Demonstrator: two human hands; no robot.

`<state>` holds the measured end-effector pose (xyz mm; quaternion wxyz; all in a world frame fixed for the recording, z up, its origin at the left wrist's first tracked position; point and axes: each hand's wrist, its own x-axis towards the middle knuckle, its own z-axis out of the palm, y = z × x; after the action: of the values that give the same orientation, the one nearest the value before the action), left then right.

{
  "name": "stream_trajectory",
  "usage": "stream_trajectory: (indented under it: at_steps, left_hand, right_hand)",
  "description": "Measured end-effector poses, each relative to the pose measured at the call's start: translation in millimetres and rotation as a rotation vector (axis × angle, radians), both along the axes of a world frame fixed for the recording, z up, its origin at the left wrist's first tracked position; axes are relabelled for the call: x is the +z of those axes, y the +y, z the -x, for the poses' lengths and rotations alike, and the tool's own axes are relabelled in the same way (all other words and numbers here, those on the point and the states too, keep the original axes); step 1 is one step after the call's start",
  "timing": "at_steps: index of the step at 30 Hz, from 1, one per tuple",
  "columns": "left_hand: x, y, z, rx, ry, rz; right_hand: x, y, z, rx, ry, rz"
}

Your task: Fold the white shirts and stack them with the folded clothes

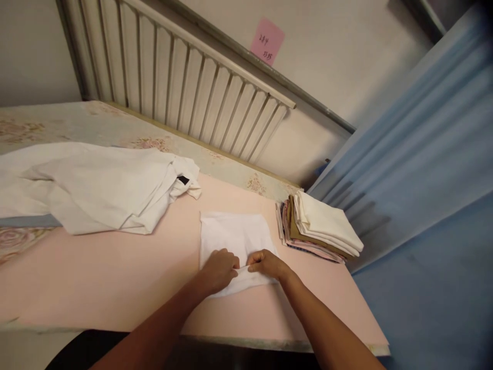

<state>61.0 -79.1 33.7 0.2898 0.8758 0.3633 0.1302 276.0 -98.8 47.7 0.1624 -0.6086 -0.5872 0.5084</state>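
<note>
A white folded cloth [236,231] lies on the pink table cover [146,277] in front of me. My left hand [221,267] is closed, its fingers pinching a ridge of the cloth near its front part. Just to the right, my right hand [266,262] pinches the same ridge between thumb and fingers. A small gap separates the two hands. The cloth's front edge shows below them, lying on the cover. What kind of cloth item it is, I cannot tell.
A crumpled white garment or sheet [103,180] spreads over the left side. At the right stands a stack of folded fabrics [327,221], cream on top. Behind are a radiator [185,87] and a pink note [267,41]. A blue curtain [416,154] hangs along the right.
</note>
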Motion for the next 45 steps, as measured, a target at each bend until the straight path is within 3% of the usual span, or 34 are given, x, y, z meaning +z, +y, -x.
stream_trajectory:
  at_steps: [36, 41, 45]
  left_hand:
    - [0.9, 5.5, -2.7, 0.074, -0.012, 0.079]
    - [1.3, 5.0, 0.5, 0.061, -0.008, 0.073]
    - [-0.3, 3.5, 0.7, 0.053, 0.004, 0.064]
  right_hand:
    - [-1.9, -0.7, -8.0, -0.019, 0.142, 0.001]
    - [5.8, -4.6, -6.7, 0.015, 0.083, -0.049]
    - [12.7, -16.6, -0.5, 0.007, -0.009, -0.174]
